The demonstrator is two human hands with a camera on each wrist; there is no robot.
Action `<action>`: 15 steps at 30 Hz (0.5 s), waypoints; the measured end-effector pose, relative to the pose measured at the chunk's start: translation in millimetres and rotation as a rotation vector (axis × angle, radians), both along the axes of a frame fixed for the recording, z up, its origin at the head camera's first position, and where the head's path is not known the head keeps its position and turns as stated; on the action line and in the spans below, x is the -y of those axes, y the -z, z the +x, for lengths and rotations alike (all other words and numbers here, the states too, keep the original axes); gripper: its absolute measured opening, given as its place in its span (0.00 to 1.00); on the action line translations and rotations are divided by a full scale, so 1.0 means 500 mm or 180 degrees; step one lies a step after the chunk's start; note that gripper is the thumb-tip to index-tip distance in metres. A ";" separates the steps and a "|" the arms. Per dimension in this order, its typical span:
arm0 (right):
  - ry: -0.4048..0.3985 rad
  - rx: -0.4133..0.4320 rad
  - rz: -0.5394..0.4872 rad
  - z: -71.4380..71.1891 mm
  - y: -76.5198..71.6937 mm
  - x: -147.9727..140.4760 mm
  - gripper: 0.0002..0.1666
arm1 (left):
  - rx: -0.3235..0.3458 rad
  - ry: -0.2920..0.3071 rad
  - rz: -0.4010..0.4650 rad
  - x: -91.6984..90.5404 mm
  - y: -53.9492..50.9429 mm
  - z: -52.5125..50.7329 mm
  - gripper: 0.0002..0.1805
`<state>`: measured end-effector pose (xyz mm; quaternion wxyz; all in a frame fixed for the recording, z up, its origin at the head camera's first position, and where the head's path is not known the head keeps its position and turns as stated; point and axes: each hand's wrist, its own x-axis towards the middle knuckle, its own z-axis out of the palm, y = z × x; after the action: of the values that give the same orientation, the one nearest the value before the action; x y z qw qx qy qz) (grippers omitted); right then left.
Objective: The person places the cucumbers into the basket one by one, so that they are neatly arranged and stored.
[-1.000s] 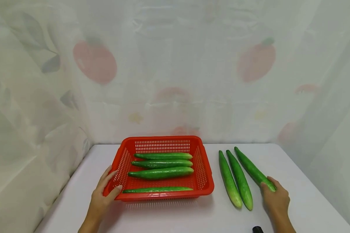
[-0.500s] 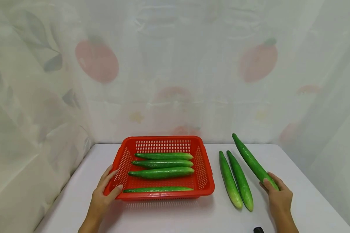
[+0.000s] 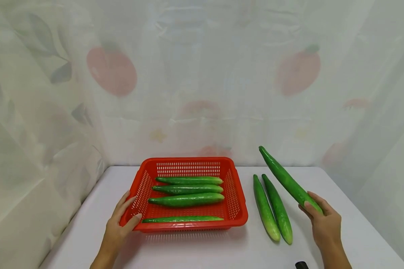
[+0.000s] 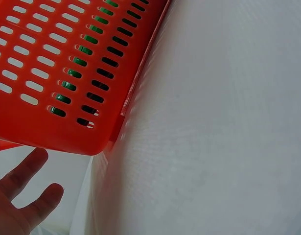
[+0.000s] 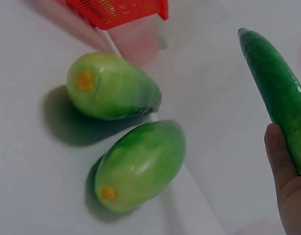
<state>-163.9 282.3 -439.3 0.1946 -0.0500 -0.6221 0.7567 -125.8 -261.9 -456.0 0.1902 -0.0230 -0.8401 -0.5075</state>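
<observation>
My right hand (image 3: 326, 222) holds a long green cucumber (image 3: 286, 181) by its paler near end, thumb along the top. Its dark far end points up and left above the table; in the right wrist view the cucumber (image 5: 275, 81) rises beside the thumb. At the left, my left hand (image 3: 116, 228) rests with spread fingers at the near left corner of a red plastic basket (image 3: 185, 225). Fingers (image 4: 25, 171) show below the basket's rim in the left wrist view. Several cucumbers (image 3: 186, 200) lie crosswise inside the basket.
Two more cucumbers, one (image 3: 266, 209) left of the other (image 3: 278, 211), lie side by side on the white table (image 3: 202, 254), right of the basket. A black object (image 3: 301, 265) pokes in at the bottom edge. Fruit-printed curtain (image 3: 202, 74) encloses the back and sides.
My right hand has raised the cucumber off the table, its far end swinging up and left over the other two. My left hand and the basket have stayed put.
</observation>
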 end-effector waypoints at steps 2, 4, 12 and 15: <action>-0.0030 -0.0119 0.0069 0.003 -0.009 0.003 0.25 | -0.0013 -0.0001 -0.0007 0.000 0.000 0.000 0.28; -0.0056 -0.0199 0.0145 0.008 -0.017 0.007 0.25 | -0.0024 -0.0001 -0.0015 0.000 0.000 0.000 0.28; -0.0130 -0.0226 0.0592 0.025 -0.051 0.017 0.25 | -0.0060 -0.0012 -0.0033 -0.001 0.000 0.001 0.28; -0.0133 -0.0207 0.0725 0.031 -0.062 0.024 0.25 | -0.0045 -0.0015 -0.0055 -0.001 0.001 0.000 0.28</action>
<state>-148.6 270.2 -408.2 0.2033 0.0099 -0.6983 0.6862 -125.7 -261.6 -456.7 0.1971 -0.0262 -0.8431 -0.4996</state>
